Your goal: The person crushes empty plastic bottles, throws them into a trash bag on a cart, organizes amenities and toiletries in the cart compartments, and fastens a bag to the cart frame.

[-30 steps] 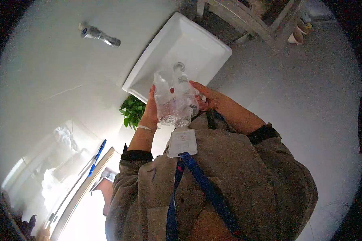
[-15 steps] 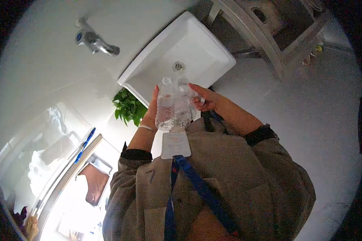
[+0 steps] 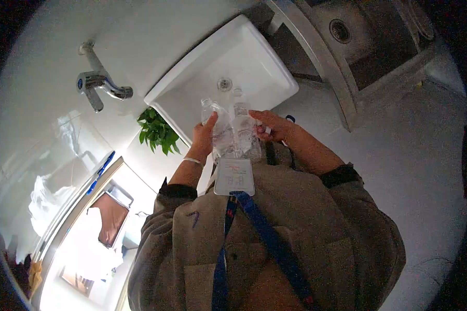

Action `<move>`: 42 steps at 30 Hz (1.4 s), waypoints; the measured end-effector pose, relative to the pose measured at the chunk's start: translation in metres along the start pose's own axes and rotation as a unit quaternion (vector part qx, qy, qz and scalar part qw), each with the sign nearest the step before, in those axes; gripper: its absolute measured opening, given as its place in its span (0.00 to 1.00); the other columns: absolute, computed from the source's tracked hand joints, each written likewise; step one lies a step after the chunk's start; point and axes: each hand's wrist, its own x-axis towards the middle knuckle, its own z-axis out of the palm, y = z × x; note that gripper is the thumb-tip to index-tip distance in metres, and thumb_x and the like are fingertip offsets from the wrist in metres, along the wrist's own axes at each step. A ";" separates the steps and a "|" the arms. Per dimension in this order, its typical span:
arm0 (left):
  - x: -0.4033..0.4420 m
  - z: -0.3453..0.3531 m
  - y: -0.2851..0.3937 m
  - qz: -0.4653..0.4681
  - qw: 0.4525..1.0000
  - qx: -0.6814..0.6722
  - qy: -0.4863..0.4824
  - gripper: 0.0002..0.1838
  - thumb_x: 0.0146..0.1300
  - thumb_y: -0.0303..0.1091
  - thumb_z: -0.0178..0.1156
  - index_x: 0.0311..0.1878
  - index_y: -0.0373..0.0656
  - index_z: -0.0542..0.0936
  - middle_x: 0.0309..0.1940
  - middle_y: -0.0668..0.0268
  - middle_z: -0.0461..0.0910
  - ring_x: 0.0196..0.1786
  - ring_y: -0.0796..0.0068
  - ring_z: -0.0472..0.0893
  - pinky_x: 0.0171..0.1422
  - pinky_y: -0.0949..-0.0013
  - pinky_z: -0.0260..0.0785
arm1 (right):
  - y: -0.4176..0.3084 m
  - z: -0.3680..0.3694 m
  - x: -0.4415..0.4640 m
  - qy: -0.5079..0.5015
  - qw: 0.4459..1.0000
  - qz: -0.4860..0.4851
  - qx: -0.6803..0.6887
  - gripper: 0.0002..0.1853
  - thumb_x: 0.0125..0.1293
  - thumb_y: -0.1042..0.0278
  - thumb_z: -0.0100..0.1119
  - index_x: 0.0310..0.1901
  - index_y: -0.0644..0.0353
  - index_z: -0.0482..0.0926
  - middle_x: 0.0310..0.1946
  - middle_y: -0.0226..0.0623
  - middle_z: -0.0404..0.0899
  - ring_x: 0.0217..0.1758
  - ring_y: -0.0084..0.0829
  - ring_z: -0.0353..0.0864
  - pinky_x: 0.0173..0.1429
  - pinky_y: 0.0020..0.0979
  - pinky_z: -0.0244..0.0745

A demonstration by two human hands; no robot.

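Observation:
My left hand (image 3: 204, 139), with a white band at the wrist, is closed around a clear plastic bottle (image 3: 220, 127), its thumb lying across the front. Beside it, a second clear plastic bottle (image 3: 242, 118) is gripped by my right hand (image 3: 274, 127). Both bottles stand close together, necks pointing toward the white sink (image 3: 267, 72), over its near edge. Neither neck shows a cap that I can make out. Something small and white shows at my right fingers, too small to name. The lower ends of the bottles are near my chest, by a badge (image 3: 234, 177).
A chrome tap (image 3: 101, 83) juts from the wall at left. Green leaves (image 3: 157, 132) grow beside the sink's left corner. A metal-framed basin (image 3: 342, 67) stands at upper right. White plastic bags (image 3: 49, 202) and a bright doorway-like opening (image 3: 98, 243) are at lower left.
The two bottles have separated slightly at the necks, and the right one reaches farther over the sink. My left thumb has come round onto the front of its bottle. The view has shifted a little.

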 end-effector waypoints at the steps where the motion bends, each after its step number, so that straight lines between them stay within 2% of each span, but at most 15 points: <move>1: 0.004 0.004 0.000 0.017 0.999 0.029 0.039 0.28 0.62 0.49 0.65 0.55 0.33 0.77 0.43 0.58 0.81 0.40 0.62 0.83 0.44 0.64 0.78 | -0.004 -0.005 -0.001 -0.037 0.999 -0.031 -0.013 0.23 0.67 0.43 0.59 0.42 0.60 0.75 0.15 0.29 0.68 0.13 0.18 0.66 0.14 0.23 0.60; 5: 0.025 0.004 0.000 0.079 0.957 0.259 0.101 0.21 0.62 0.45 0.65 0.45 0.33 0.82 0.37 0.61 0.83 0.38 0.67 0.84 0.43 0.68 0.77 | -0.028 0.011 0.002 -0.016 0.991 -0.058 -0.118 0.26 0.63 0.41 0.62 0.27 0.61 0.76 0.15 0.33 0.72 0.12 0.25 0.70 0.14 0.28 0.62; 7: 0.017 0.015 0.001 0.251 0.805 0.524 0.121 0.16 0.63 0.39 0.62 0.39 0.33 0.83 0.37 0.60 0.84 0.37 0.72 0.83 0.40 0.69 0.76 | -0.030 0.027 0.008 0.012 0.955 -0.072 -0.288 0.23 0.63 0.47 0.64 0.31 0.64 0.78 0.16 0.34 0.73 0.13 0.24 0.71 0.14 0.28 0.62; 9: -0.014 0.017 0.007 0.297 0.785 0.532 0.112 0.12 0.65 0.35 0.58 0.41 0.34 0.82 0.39 0.59 0.85 0.36 0.72 0.83 0.41 0.69 0.77 | -0.031 0.044 0.008 -0.002 0.946 -0.090 -0.310 0.21 0.62 0.50 0.66 0.33 0.65 0.79 0.16 0.33 0.74 0.14 0.22 0.71 0.16 0.27 0.64; 12: -0.038 0.021 0.010 0.136 0.986 0.093 0.025 0.13 0.67 0.31 0.55 0.49 0.34 0.79 0.41 0.58 0.83 0.40 0.70 0.83 0.45 0.70 0.77 | -0.038 0.059 -0.019 -0.044 0.922 -0.150 -0.354 0.20 0.63 0.53 0.65 0.37 0.66 0.78 0.16 0.28 0.74 0.16 0.19 0.72 0.20 0.25 0.67; 15: -0.053 0.013 -0.003 0.143 0.977 -0.150 -0.045 0.14 0.69 0.31 0.53 0.51 0.33 0.78 0.42 0.57 0.83 0.41 0.70 0.83 0.45 0.69 0.77 | -0.043 0.068 -0.021 -0.090 0.904 -0.162 -0.385 0.19 0.64 0.54 0.64 0.40 0.67 0.79 0.17 0.28 0.75 0.17 0.18 0.72 0.21 0.24 0.67; 21: -0.083 -0.017 -0.002 0.156 0.972 -0.174 -0.021 0.16 0.72 0.33 0.50 0.55 0.32 0.77 0.45 0.60 0.82 0.45 0.73 0.81 0.50 0.71 0.74 | -0.048 0.098 -0.009 -0.136 0.890 -0.080 -0.428 0.16 0.63 0.59 0.66 0.41 0.65 0.80 0.18 0.27 0.76 0.18 0.16 0.72 0.22 0.23 0.66; 23: -0.097 -0.031 0.004 0.238 0.966 -0.102 -0.024 0.16 0.72 0.34 0.50 0.54 0.31 0.77 0.45 0.60 0.82 0.47 0.75 0.80 0.54 0.70 0.72 | -0.050 0.118 -0.002 -0.170 0.870 -0.075 -0.457 0.16 0.62 0.59 0.67 0.40 0.65 0.81 0.18 0.27 0.75 0.19 0.16 0.72 0.22 0.23 0.66; 25: -0.112 -0.056 0.001 0.256 0.964 -0.053 -0.047 0.24 0.72 0.44 0.53 0.59 0.31 0.74 0.50 0.58 0.79 0.53 0.72 0.77 0.61 0.68 0.68 | -0.043 0.131 0.003 -0.197 0.856 -0.059 -0.474 0.15 0.61 0.59 0.68 0.40 0.64 0.82 0.18 0.27 0.75 0.19 0.16 0.73 0.22 0.22 0.66; 28: -0.137 -0.078 -0.022 0.309 0.948 -0.007 -0.075 0.53 0.60 0.69 0.54 0.72 0.31 0.55 0.68 0.54 0.65 0.70 0.63 0.65 0.73 0.61 0.58 | -0.039 0.153 0.028 -0.239 0.823 -0.022 -0.515 0.18 0.58 0.61 0.70 0.44 0.65 0.81 0.23 0.29 0.78 0.21 0.16 0.73 0.23 0.20 0.68; 31: -0.127 -0.120 -0.046 0.374 0.906 0.160 0.116 0.53 0.50 0.59 0.72 0.68 0.29 0.61 0.63 0.50 0.67 0.67 0.58 0.66 0.71 0.58 0.59 | -0.011 0.184 0.092 -0.246 0.756 -0.047 -0.605 0.17 0.58 0.61 0.71 0.45 0.62 0.82 0.24 0.28 0.79 0.25 0.18 0.76 0.29 0.23 0.72; 35: -0.186 -0.141 -0.103 0.302 0.913 0.134 0.240 0.42 0.51 0.44 0.76 0.64 0.31 0.69 0.57 0.53 0.74 0.60 0.65 0.74 0.64 0.61 0.67 | 0.060 0.234 0.071 -0.274 0.690 -0.123 -0.658 0.19 0.57 0.55 0.72 0.43 0.61 0.83 0.29 0.33 0.82 0.31 0.21 0.78 0.36 0.28 0.74; 38: -0.205 -0.205 -0.142 0.317 0.915 -0.147 0.201 0.25 0.55 0.27 0.71 0.57 0.35 0.76 0.42 0.66 0.83 0.44 0.77 0.80 0.49 0.72 0.75 | 0.106 0.290 0.093 -0.293 0.640 -0.136 -0.698 0.24 0.56 0.52 0.73 0.47 0.61 0.81 0.29 0.35 0.82 0.32 0.22 0.78 0.36 0.29 0.74; 40: -0.227 -0.257 -0.164 0.340 0.900 -0.174 0.210 0.25 0.55 0.26 0.70 0.57 0.35 0.76 0.43 0.65 0.83 0.45 0.77 0.80 0.51 0.72 0.75 | 0.139 0.323 0.110 -0.318 0.620 -0.137 -0.704 0.28 0.55 0.51 0.74 0.51 0.61 0.79 0.28 0.34 0.81 0.31 0.22 0.77 0.36 0.29 0.74; 42: -0.261 -0.302 -0.190 0.375 0.863 -0.273 0.202 0.25 0.55 0.23 0.69 0.58 0.35 0.75 0.46 0.65 0.82 0.48 0.77 0.80 0.54 0.71 0.75 | 0.172 0.351 0.129 -0.246 0.607 -0.262 -0.709 0.30 0.53 0.52 0.76 0.52 0.59 0.74 0.21 0.25 0.70 0.27 0.18 0.72 0.28 0.23 0.69</move>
